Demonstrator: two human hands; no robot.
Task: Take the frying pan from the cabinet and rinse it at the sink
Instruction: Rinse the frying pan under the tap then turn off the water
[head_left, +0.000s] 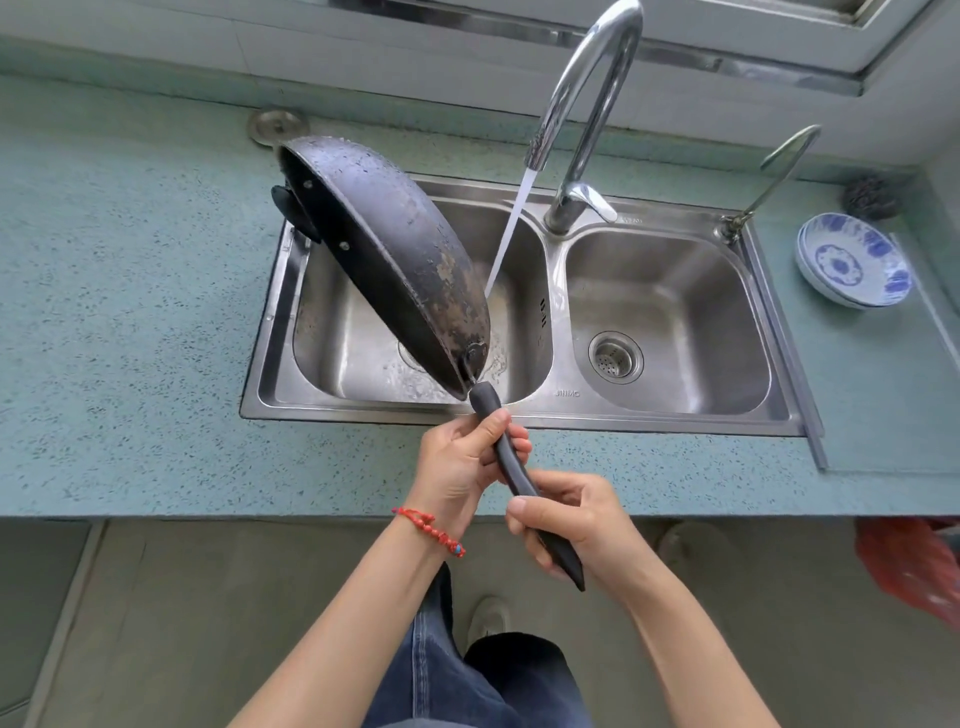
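Both hands grip the long handle: left hand (462, 462) w/ red bracelet nearer the pan, right hand (571, 519) at handle's end. Frying pan (395, 260) is tilted on edge over left basin of sink (524, 415), underside facing up & wet. Tap (576, 104) runs, stream falling just right of pan. Far right on counter (130, 312): small tap (769, 176), scourer (870, 197), blue-white bowls (852, 265).

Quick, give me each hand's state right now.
Left hand: grip closed on the frying pan handle.
Right hand: grip closed on the same handle, lower end.
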